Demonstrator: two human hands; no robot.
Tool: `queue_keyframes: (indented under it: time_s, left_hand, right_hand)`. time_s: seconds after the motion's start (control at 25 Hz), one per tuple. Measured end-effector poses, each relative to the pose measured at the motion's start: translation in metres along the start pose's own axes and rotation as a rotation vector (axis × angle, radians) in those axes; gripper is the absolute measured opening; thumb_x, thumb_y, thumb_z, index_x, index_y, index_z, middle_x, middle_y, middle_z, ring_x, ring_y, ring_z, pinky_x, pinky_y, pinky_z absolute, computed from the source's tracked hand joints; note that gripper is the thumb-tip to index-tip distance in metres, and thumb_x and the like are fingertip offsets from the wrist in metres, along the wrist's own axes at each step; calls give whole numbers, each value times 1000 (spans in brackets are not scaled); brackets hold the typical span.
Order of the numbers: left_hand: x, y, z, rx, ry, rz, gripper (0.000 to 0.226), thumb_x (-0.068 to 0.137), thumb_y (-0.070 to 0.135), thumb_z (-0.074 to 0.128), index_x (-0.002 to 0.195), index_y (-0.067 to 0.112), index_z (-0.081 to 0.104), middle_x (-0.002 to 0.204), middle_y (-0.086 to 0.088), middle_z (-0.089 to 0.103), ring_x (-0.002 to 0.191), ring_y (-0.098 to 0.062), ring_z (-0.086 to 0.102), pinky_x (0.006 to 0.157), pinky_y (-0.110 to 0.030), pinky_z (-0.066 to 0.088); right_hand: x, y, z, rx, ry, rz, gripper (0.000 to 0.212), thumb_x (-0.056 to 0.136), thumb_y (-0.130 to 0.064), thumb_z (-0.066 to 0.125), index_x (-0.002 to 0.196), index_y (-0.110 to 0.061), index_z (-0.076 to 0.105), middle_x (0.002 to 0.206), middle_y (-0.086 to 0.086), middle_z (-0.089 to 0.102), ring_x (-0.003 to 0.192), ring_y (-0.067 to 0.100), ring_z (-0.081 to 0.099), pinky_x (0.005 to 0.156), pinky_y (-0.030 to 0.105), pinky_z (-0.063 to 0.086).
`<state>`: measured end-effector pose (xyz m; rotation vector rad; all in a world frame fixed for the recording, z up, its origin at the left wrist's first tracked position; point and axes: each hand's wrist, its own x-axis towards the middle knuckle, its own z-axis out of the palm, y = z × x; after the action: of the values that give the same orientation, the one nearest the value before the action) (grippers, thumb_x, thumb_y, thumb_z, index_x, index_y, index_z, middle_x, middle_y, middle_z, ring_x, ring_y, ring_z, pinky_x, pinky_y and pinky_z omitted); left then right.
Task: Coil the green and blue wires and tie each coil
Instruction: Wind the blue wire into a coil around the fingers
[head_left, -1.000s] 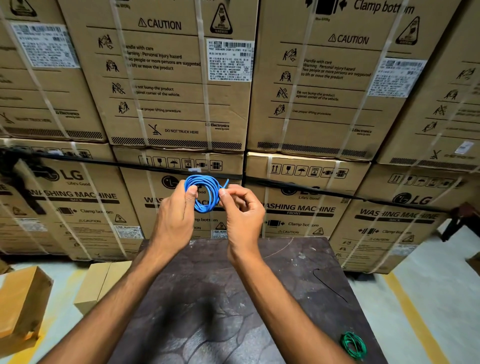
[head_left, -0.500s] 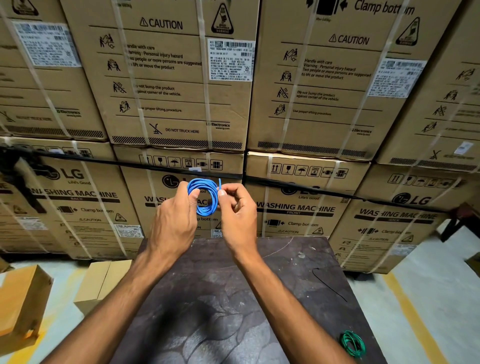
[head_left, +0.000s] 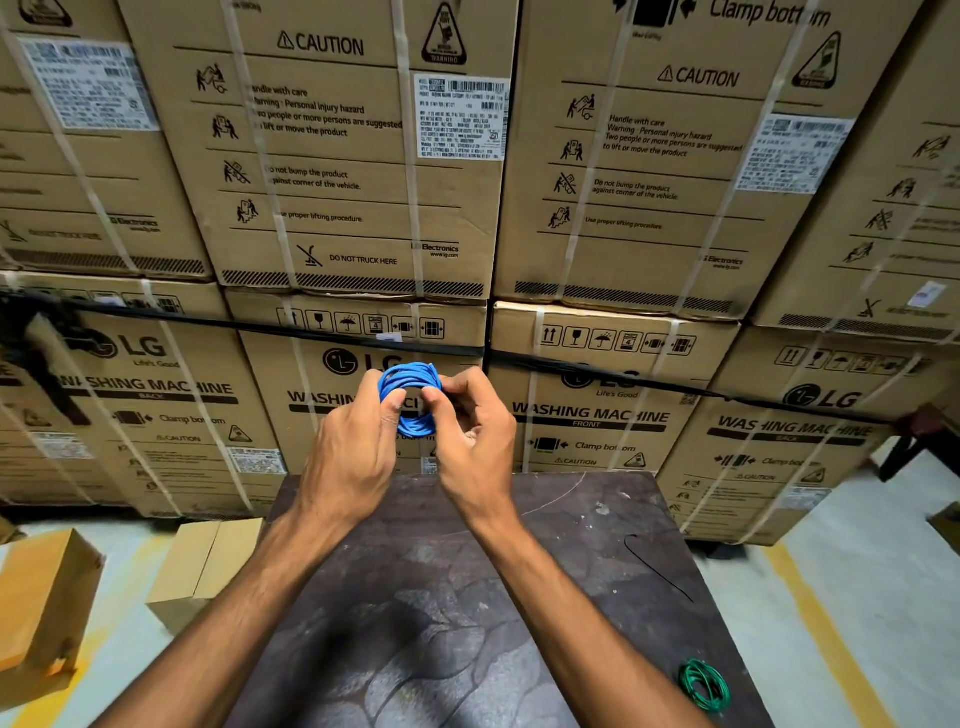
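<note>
I hold a small coil of blue wire (head_left: 410, 384) in the air above the far edge of the dark table (head_left: 467, 597). My left hand (head_left: 353, 452) grips the coil's left side, thumb pressed on it. My right hand (head_left: 475, 436) pinches the coil's right side with thumb and forefinger; the wire's loose end is hidden among the fingers. A coiled green wire (head_left: 704, 683) lies on the table's near right corner, apart from both hands.
A thin black wire piece (head_left: 657, 569) lies on the table's right side. Stacked washing-machine cartons (head_left: 363, 182) form a wall just beyond the table. Smaller cardboard boxes (head_left: 208, 561) (head_left: 41, 608) sit on the floor at the left. A yellow floor line (head_left: 831, 639) runs at the right.
The blue wire's free end, sticking up beside my right fingers before, is now out of sight. Both hands have closed in on the coil and shifted slightly right.
</note>
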<state>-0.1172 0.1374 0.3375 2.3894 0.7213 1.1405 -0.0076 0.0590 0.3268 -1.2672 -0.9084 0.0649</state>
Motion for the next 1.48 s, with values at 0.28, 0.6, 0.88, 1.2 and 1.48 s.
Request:
queue_keyframes:
  time_s: [0.28,0.6,0.88,1.2,1.48]
  left_hand:
    - [-4,-4,3,-80,-32,11,45,106,49,24,123,21,54,60,-2,58,48,-16,54,47,-43,41]
    - [-2,-13,-12,-133,-117,47,45,107,36,42,151,35,34,106,-3,65,87,-19,64,78,-41,54]
    - [7,-23,-24,-223,-32,301,30,93,18,71,122,11,72,116,4,74,105,-7,71,85,-26,58]
    - [2,-31,-23,-559,-109,131,26,81,7,81,107,10,77,103,7,79,94,-15,76,84,-22,58]
    - [-6,-36,-20,-713,-68,19,19,77,10,84,91,22,80,94,-1,80,87,-20,76,81,-29,61]
  right_hand:
    - [0,7,0,9,37,-96,9,98,-2,66,89,-4,66,86,2,70,80,11,66,70,31,56]
    - [2,22,-7,-197,-115,-255,6,97,-1,65,91,-4,65,88,8,69,80,29,63,68,49,53]
    - [8,19,-15,-171,-262,-190,10,99,-11,66,90,-8,64,88,8,70,81,29,65,68,51,54]
    - [1,10,-21,-70,-341,-90,9,97,-12,70,89,-11,65,92,9,74,83,26,70,73,49,59]
    - [-11,5,-22,-30,-354,4,3,97,-11,71,99,-10,71,93,-2,75,83,15,72,74,38,61]
